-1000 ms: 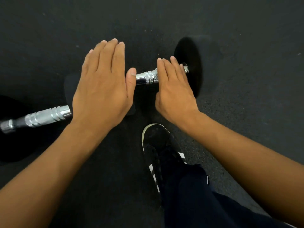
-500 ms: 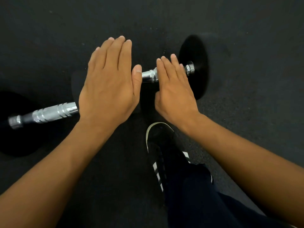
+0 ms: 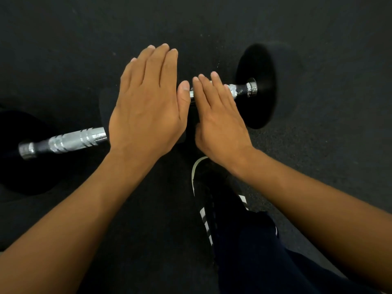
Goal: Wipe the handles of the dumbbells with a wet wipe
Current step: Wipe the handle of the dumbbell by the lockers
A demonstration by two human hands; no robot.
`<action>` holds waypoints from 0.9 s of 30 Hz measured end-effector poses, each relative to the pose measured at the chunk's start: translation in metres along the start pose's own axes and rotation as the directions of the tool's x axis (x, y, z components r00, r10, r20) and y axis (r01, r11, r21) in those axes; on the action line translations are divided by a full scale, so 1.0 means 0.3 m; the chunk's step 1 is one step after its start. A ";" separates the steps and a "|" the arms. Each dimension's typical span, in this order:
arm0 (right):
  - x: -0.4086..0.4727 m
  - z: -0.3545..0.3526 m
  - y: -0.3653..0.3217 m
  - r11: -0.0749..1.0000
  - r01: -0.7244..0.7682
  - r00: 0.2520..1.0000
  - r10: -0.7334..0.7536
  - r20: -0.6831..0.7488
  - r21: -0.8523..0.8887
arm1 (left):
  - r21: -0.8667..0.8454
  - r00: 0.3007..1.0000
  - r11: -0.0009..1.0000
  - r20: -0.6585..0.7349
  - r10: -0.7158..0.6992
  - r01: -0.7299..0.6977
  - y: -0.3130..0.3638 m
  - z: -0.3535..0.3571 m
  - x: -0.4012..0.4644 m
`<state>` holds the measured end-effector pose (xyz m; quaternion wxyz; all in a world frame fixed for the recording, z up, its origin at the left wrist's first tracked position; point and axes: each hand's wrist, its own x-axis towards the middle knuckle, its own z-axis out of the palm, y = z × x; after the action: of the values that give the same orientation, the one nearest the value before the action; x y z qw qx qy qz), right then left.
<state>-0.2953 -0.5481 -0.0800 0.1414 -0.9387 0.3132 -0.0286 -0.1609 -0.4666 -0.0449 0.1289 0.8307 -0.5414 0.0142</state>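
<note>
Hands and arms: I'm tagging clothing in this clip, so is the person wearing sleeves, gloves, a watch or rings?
None visible. The left hand and right hand are bare, with short nails and no rings. Both forearms are bare to the frame edge: no sleeves, watch or bands.

Chrome dumbbell handles (image 3: 63,142) w/ black weights (image 3: 256,85), black speckled floor (image 3: 318,145), black shoe (image 3: 214,198) w/ white stripes

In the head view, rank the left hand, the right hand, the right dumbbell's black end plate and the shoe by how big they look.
1. left hand, though it may just be nearer
2. black end plate and right hand, about alike
3. shoe, partly hidden by the trouser leg, so unsure
</note>
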 end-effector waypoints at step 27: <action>-0.097 0.014 -0.017 0.996 0.035 0.999 -0.036 -0.005 -0.080 | -0.036 1.000 0.999 0.008 -0.001 0.001 0.002 -0.009 -0.002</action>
<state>-0.3151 -0.5258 -0.0815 0.1021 -0.9489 0.2977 -0.0214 -0.1614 -0.4657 -0.0423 0.1418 0.8285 -0.5417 0.0011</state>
